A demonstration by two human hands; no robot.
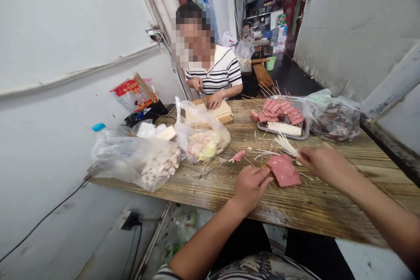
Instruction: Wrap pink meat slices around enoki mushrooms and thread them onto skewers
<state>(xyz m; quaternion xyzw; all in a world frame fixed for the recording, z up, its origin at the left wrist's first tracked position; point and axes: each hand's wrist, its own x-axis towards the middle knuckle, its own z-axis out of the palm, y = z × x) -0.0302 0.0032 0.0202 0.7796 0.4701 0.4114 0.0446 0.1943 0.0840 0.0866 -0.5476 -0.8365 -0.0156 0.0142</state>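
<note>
My right hand (pixel 316 162) is closed around a bundle of white enoki mushrooms (pixel 285 145), whose thin stalks fan out to the left. Below the bundle, thin pink ham slices (pixel 285 173) lie on the wooden table (pixel 203 194). My left hand (pixel 251 189) pinches the left edge of the ham with thumb and forefinger. Just beyond it lies one pink ham roll (pixel 238 156) on a thin skewer. Loose enoki strands are scattered around the ham.
A clear tray (pixel 307 130) holds skewered ham rolls (pixel 278 110) and more enoki (pixel 284 128). Beside it sits a plastic bag (pixel 334 118) of dark food. Leftward are bags of mushrooms (pixel 157 168) and pale food (pixel 205 146). Opposite, a person (pixel 215 72) cuts pale sheets (pixel 221 110) on a board.
</note>
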